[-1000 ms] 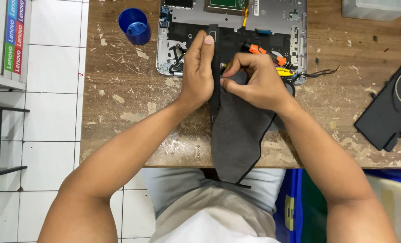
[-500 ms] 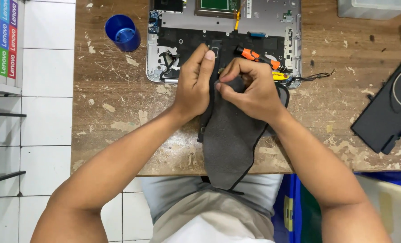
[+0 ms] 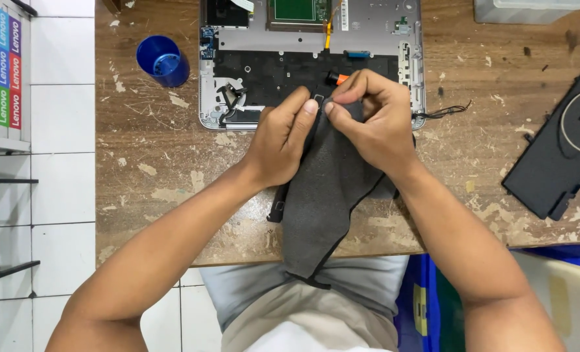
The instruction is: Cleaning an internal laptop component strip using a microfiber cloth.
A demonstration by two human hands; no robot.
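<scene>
A dark grey cloth (image 3: 322,195) is draped over the desk edge (image 3: 173,195), in front of an opened laptop base (image 3: 316,58). It looks light, limp and easily bunched; its top hem is judged the best place to be gripped. The hem is pinched by the right hand (image 3: 375,124), thumb against forefinger. The left hand (image 3: 280,137) is laid half-curled beside it, fingertips pressed to the same hem. Both forearms are angled inward.

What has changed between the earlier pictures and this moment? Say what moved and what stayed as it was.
Little has changed. The right hand and left hand still pinch the top edge of the grey cloth together over the opened laptop base. Only the view has shifted. The blue cup, the black cover and the wooden table stayed put.
</scene>
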